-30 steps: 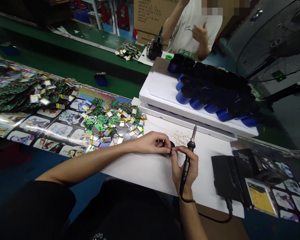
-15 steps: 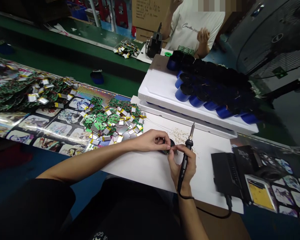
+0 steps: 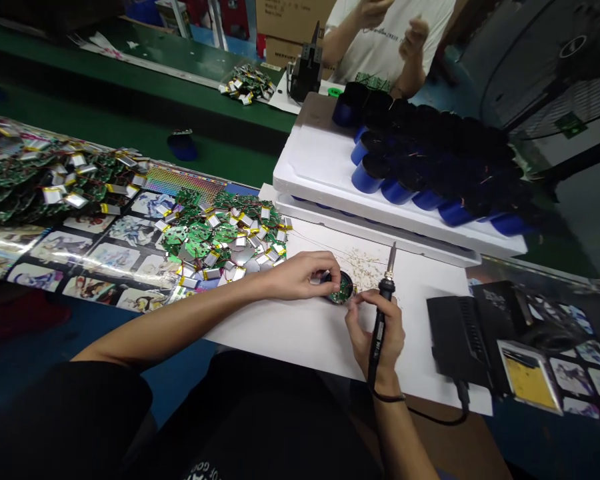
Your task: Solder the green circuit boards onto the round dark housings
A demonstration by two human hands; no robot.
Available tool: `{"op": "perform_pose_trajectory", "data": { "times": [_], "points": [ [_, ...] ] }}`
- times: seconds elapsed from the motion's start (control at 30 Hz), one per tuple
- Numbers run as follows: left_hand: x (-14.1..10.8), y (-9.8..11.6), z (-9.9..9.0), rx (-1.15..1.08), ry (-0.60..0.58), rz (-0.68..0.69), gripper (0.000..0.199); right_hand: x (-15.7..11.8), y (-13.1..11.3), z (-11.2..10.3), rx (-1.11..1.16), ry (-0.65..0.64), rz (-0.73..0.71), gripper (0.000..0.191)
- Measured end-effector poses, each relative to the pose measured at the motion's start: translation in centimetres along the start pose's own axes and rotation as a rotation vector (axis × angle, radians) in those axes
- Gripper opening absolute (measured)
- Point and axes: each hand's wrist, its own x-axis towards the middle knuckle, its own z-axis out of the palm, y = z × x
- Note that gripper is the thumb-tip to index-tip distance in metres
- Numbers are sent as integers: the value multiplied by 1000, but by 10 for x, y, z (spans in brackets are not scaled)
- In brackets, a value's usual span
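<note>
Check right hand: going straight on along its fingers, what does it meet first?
The round black holder with its green board, in the left hand. The right hand, holding the soldering iron, is at the holder's edge; depth unclear, may already touch.

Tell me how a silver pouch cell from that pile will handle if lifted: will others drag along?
A silver pouch cell looks flat, so it probably won't roll. The green circuit boards overlap the cells in a loose heap, so neighbours may well catch and come along. The thin pouch may dent if pinched hard.

White worktop (image 3: 290, 333); circuit boards (image 3: 215, 233) heaped
</note>
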Motion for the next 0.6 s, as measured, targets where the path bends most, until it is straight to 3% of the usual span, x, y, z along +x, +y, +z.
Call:
{"op": "perform_pose_trajectory", "data": {
  "times": [0.17, 0.33, 0.47, 0.6],
  "points": [
    [-1, -10, 2, 192, -38, 105, 9, 1, -6, -30, 115, 79, 154, 17],
    [-1, -14, 4, 231, -47, 142, 10, 19, -11, -55, 457, 107, 429, 41],
    [-1, -12, 4, 212, -31, 113, 10, 21, -5, -70, 298, 149, 484, 25],
    [-1, -11, 4, 172, -18, 117, 10, 13, 1, -75, 209, 193, 448, 20]
  ]
}}
